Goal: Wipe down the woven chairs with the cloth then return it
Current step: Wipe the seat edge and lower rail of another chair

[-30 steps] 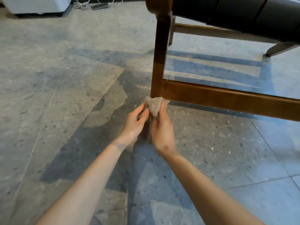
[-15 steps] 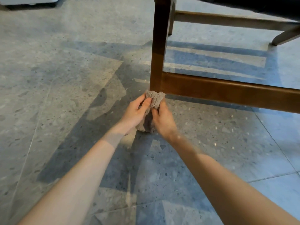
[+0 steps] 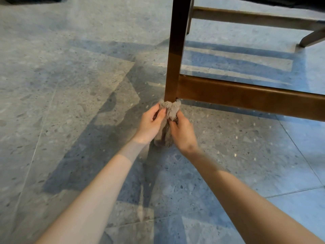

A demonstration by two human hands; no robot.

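Observation:
A brown wooden chair leg (image 3: 175, 55) stands upright in the upper middle, with a low side rail (image 3: 246, 97) running right from it. A beige-grey cloth (image 3: 171, 109) is bunched just below the foot of that leg. My left hand (image 3: 151, 124) grips the cloth from the left and my right hand (image 3: 182, 132) grips it from the right, the two hands close together. The cloth's lower part hangs between my palms, partly hidden. The chair's seat is out of view.
Grey speckled floor tiles (image 3: 70, 103) spread all around, crossed by shadows. A back rail (image 3: 255, 17) and another chair foot (image 3: 311, 37) lie at the upper right.
Both hands have slid down with the cloth to the foot of the chair leg. My view has tilted down, so the chair's dark seat has left the frame.

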